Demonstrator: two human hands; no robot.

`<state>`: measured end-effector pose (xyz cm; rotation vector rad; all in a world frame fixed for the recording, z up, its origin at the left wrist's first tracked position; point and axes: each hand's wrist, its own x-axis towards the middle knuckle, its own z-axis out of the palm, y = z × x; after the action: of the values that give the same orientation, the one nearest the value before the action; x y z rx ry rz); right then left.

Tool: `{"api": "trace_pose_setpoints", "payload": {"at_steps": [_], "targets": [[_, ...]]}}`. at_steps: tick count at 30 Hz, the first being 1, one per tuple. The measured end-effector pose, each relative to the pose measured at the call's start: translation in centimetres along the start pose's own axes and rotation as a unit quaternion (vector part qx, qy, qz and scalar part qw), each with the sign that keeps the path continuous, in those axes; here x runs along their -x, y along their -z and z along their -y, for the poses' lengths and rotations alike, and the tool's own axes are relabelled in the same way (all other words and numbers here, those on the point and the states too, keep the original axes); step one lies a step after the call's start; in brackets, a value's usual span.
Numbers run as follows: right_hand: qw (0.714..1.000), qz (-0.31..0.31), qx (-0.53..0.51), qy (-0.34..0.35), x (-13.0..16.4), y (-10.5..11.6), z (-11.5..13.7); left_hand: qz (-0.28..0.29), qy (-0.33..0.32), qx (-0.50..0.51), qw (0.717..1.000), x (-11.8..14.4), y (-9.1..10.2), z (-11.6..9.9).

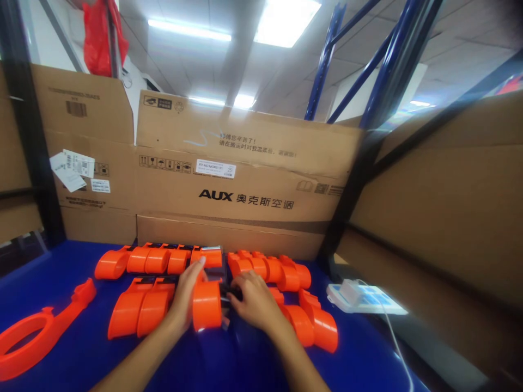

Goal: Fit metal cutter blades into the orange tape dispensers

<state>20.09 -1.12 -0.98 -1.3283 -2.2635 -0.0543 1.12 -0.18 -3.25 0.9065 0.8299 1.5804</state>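
Observation:
My left hand (187, 296) grips an orange plastic tape dispenser (206, 306), its round band facing me, above the blue tabletop. At the dispenser's right side, my right hand (252, 296) has its fingers closed on a dark, narrow part (229, 293). Whether that part is joined to the dispenser is hidden by the fingers. Close behind the left hand stand more orange dispensers (178, 261) with black pieces on top. Two larger-looking ones (129, 310) sit just left of my left forearm.
To the right stand several orange dispensers (326, 329) in two rows. A large orange ring with an arm (49, 332) lies at the left. A white power strip (365, 298) with a plug and cable is at the right edge. Cardboard panels (171, 193) and dark posts (347, 218) enclose the blue table (81, 354).

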Motion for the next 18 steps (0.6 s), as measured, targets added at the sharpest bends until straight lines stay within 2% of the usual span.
{"api": "trace_pose_setpoints", "payload": {"at_steps": [5, 9, 13, 18], "targets": [[0.985, -0.099, -0.133, -0.055, -0.7, 0.8, -0.3, 0.027, 0.019, -0.025, 0.999, 0.2, -0.2, 0.0], [0.967, -0.181, -0.179, -0.023, -0.9, 1.2, -0.2, 0.051, 0.007, -0.076, 0.996, 0.6, -0.7, -0.2], [0.961, -0.205, -0.187, -0.01, -0.8, 1.2, 0.1, 0.072, -0.006, -0.083, 0.994, 0.9, -1.1, -0.3], [0.959, -0.204, -0.196, 0.019, -0.7, 1.4, 0.5, 0.089, -0.015, -0.087, 0.992, 0.6, -1.2, 0.1]]}}
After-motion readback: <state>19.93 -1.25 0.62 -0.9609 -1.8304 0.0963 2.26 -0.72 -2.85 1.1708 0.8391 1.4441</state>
